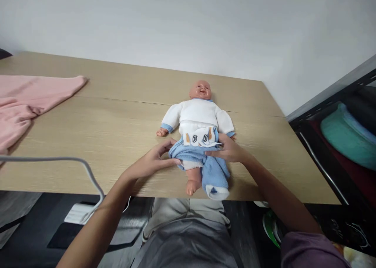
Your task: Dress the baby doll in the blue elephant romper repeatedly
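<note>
A baby doll (202, 89) lies on its back on the wooden table, head toward the wall, in a white top (197, 110) with blue cuffs. Blue doll pants (216, 174) with a white cuff cover one of its legs. The other leg is bare below a bunched pant leg, and a white edge shows at the thigh. A white panel with printed eyes (200, 137) lies at the waist. My left hand (158, 157) pinches the bunched blue cloth on the left side. My right hand (230, 148) grips the pants at the waist on the right.
Pink cloth (35, 99) lies on the left of the table (117, 131). A grey cable (73, 159) crosses the front left edge near my left forearm. At the right stands a dark rack (311, 154) with a teal item (349, 134). A white wall rises behind.
</note>
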Demonstrator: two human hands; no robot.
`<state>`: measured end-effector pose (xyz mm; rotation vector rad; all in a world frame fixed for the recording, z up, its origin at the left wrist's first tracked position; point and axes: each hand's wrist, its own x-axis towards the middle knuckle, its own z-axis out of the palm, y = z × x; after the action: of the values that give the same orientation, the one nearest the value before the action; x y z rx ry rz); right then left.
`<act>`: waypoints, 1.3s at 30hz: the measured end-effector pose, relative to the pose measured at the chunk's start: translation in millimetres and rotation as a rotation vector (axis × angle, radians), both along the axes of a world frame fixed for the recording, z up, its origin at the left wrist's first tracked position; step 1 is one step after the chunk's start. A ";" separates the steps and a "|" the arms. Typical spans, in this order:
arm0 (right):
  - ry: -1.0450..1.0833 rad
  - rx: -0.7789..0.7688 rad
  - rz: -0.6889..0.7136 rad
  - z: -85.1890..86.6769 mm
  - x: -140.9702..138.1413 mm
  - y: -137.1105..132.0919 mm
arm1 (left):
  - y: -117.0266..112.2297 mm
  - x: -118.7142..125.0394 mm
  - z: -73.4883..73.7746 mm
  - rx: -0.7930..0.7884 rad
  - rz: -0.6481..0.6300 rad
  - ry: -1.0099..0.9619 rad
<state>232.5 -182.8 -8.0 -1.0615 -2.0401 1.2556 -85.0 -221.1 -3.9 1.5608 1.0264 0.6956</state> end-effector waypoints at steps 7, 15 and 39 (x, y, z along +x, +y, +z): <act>0.198 -0.258 0.074 -20.5 34.9 4.2 | 24.8 -9.2 12.0 0.106 -0.032 0.113; 0.097 -0.254 0.132 -26.3 37.6 7.2 | 51.3 42.2 59.5 0.506 -0.191 0.427; 0.166 -0.463 0.214 -5.6 38.8 -16.0 | 127.8 91.2 20.6 -0.259 -1.110 0.010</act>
<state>271.3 -198.8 -13.6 -0.9053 -1.8152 1.9243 6.2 -93.4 16.8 1.6005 0.1272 -0.2119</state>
